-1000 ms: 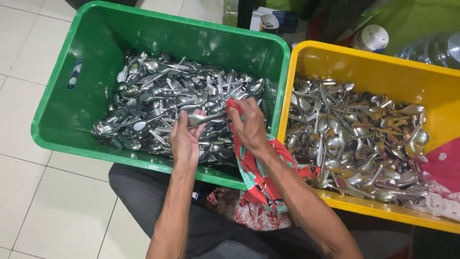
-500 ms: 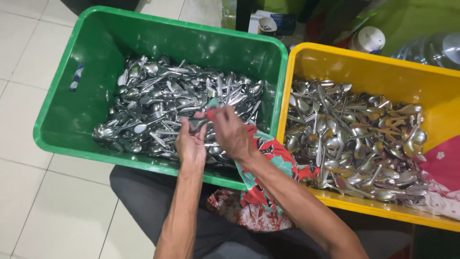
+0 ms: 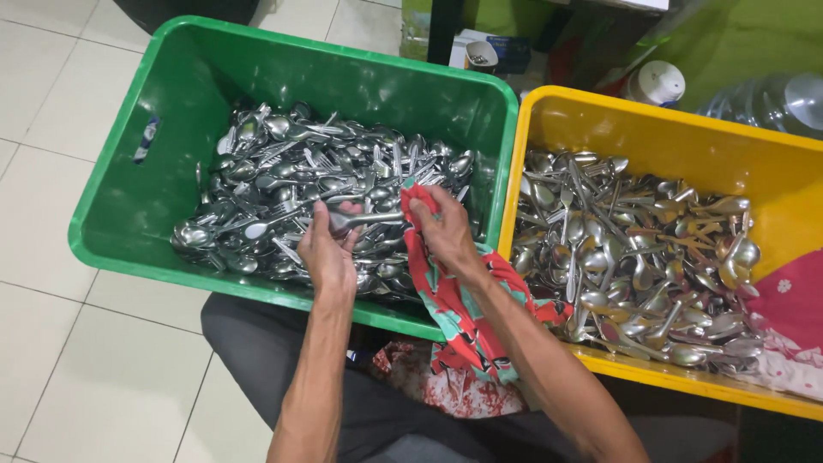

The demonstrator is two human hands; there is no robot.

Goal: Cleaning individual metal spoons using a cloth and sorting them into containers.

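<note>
Over the green plastic tub [image 3: 111, 214], heaped with steel spoons and forks [image 3: 283, 163], the left hand [image 3: 330, 253] is closed around the bowl end of a single spoon [image 3: 364, 220], which lies level just above the pile. To its right, the right hand [image 3: 441, 231] pinches the spoon's handle through a red and teal patterned cloth [image 3: 454, 317] that trails over the tub's near rim. Farther right, touching the green tub, the yellow tub [image 3: 651, 137] holds more cutlery [image 3: 634, 249] and a pink cloth [image 3: 793, 296] at its right edge.
</note>
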